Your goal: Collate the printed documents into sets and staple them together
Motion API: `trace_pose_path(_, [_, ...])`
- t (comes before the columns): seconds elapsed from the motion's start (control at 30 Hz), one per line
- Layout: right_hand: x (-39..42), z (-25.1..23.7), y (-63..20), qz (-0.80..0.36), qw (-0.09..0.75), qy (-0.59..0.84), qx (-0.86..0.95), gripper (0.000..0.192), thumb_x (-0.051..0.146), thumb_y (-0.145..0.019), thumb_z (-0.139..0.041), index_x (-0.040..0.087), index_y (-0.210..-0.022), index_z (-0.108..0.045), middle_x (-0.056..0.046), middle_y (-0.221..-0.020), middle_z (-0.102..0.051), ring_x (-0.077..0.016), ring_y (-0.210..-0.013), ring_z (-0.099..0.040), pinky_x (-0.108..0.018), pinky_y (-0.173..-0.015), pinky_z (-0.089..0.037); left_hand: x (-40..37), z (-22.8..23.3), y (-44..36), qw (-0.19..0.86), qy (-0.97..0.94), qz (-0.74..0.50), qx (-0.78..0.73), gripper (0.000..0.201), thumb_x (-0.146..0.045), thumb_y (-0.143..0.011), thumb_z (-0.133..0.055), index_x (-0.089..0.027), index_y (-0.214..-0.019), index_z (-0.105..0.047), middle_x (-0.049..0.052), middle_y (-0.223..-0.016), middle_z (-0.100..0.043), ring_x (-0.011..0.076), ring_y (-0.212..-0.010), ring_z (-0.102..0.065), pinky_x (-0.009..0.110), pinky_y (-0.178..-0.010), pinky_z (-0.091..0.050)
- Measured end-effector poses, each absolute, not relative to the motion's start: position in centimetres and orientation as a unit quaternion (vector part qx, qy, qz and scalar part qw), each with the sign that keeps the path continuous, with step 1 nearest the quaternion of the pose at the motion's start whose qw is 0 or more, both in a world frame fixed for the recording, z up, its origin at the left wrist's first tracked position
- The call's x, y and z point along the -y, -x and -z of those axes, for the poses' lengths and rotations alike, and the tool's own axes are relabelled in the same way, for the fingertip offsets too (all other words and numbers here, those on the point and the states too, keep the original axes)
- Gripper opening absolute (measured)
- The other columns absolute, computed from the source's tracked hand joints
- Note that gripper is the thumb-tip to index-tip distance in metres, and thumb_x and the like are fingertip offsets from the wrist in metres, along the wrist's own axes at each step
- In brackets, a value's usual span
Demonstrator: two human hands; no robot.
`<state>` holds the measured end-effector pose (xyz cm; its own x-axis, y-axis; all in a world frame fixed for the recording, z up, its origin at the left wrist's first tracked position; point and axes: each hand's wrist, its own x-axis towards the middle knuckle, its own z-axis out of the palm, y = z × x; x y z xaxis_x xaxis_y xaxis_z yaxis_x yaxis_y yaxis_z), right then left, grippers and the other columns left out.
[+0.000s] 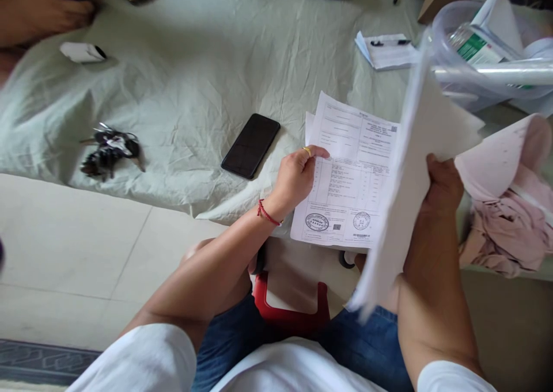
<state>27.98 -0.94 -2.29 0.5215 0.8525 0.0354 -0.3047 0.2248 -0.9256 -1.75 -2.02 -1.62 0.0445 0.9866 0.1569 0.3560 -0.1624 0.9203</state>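
A printed document with tables and round ink stamps lies at the front edge of the cloth-covered surface, another sheet showing beneath it. My left hand, with a gold ring and a red bracelet, is closed at the document's left edge, one finger stretched over the print. The other fingers are partly hidden. In my right hand is a stack of white papers, raised on edge and blurred by motion. It covers the document's right side. A black phone lies left of the document.
Keys and a white roll lie at the left. Farther right are a notepad with a pen, a clear plastic tub and pink cloth. Another person's hand shows top left. A red stool is below.
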Motion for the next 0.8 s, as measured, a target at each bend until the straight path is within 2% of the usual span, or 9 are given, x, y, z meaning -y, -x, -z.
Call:
trace_pose_path(0.07, [1.0, 2.2, -26.9, -0.375, 0.709, 0.510, 0.312, 0.036, 0.026, -0.061, -0.094, 0.017, -0.091, -0.077, -0.002, -0.095, -0.082, -0.0172, -0.094, -0.077, -0.029, -0.093, -0.066, 2.0, 1.4, 1.7, 0.367, -0.615, -0.436, -0.546, 0.037, -0.007, -0.101, -0.047, -0.021, -0.102, -0.081, -0.003, -0.068, -0.061, 0.0145, -0.063, -0.051, 0.030, -0.067, -0.044])
trace_pose_path(0.2, [0.9, 2.7, -26.4, -0.371, 0.679, 0.546, 0.321, 0.038, 0.030, -0.060, -0.093, 0.016, -0.092, -0.079, -0.003, -0.097, -0.084, -0.0165, -0.086, -0.074, -0.030, -0.084, -0.063, 1.9, 1.3, 1.6, 0.361, -0.601, -0.443, -0.559, 0.029, -0.009, -0.102, -0.053, -0.020, -0.103, -0.079, -0.003, -0.065, -0.056, 0.0155, -0.064, -0.051, 0.031, -0.069, -0.043])
trace_pose_path(0.3, [0.6, 3.4, -26.9, -0.344, 0.677, 0.561, 0.328, 0.038, 0.030, -0.062, -0.092, 0.015, -0.096, -0.080, -0.005, -0.099, -0.084, -0.0164, -0.087, -0.073, -0.031, -0.086, -0.063, 1.9, 1.4, 1.5, 0.414, -0.570, -0.450, -0.549, 0.023, -0.013, -0.102, -0.057, -0.022, -0.103, -0.077, -0.005, -0.060, -0.048, 0.0157, -0.060, -0.048, 0.031, -0.065, -0.041])
trace_pose_path(0.4, [0.3, 4.0, -27.4, -0.326, 0.672, 0.566, 0.349, 0.034, 0.032, -0.064, -0.092, 0.018, -0.094, -0.081, -0.005, -0.101, -0.084, -0.0173, -0.089, -0.074, -0.033, -0.089, -0.064, 1.8, 1.6, 1.3, 0.476, -0.521, -0.471, -0.529, 0.016, -0.021, -0.105, -0.059, -0.023, -0.102, -0.075, -0.002, -0.065, -0.055, 0.0162, -0.061, -0.052, 0.030, -0.062, -0.043])
trace_pose_path(0.53, [0.1, 4.5, -27.5, -0.315, 0.671, 0.560, 0.370, 0.025, 0.035, -0.066, -0.092, 0.027, -0.086, -0.080, -0.001, -0.100, -0.083, -0.0203, -0.089, -0.075, -0.039, -0.089, -0.067, 1.8, 1.5, 1.2, 0.517, -0.478, -0.481, -0.523, 0.022, -0.035, -0.109, -0.060, -0.022, -0.095, -0.073, 0.001, -0.071, -0.061, 0.0165, -0.065, -0.056, 0.029, -0.061, -0.045])
trace_pose_path(0.7, [0.0, 4.6, -27.4, -0.307, 0.676, 0.548, 0.386, 0.023, 0.038, -0.069, -0.093, 0.030, -0.083, -0.077, 0.000, -0.102, -0.083, -0.0240, -0.097, -0.077, -0.043, -0.093, -0.069, 2.0, 1.1, 1.4, 0.532, -0.460, -0.455, -0.546, 0.008, -0.026, -0.099, -0.070, -0.021, -0.093, -0.072, -0.001, -0.070, -0.056, 0.0144, -0.064, -0.049, 0.026, -0.057, -0.038])
trace_pose_path(0.8, [0.1, 4.5, -27.4, -0.310, 0.672, 0.550, 0.387, 0.021, 0.039, -0.072, -0.092, 0.031, -0.086, -0.079, 0.001, -0.100, -0.083, -0.0228, -0.096, -0.078, -0.042, -0.097, -0.069, 2.0, 0.9, 1.4, 0.539, -0.435, -0.463, -0.554, 0.011, -0.025, -0.095, -0.073, -0.020, -0.085, -0.068, -0.002, -0.072, -0.057, 0.0128, -0.064, -0.049, 0.025, -0.058, -0.040])
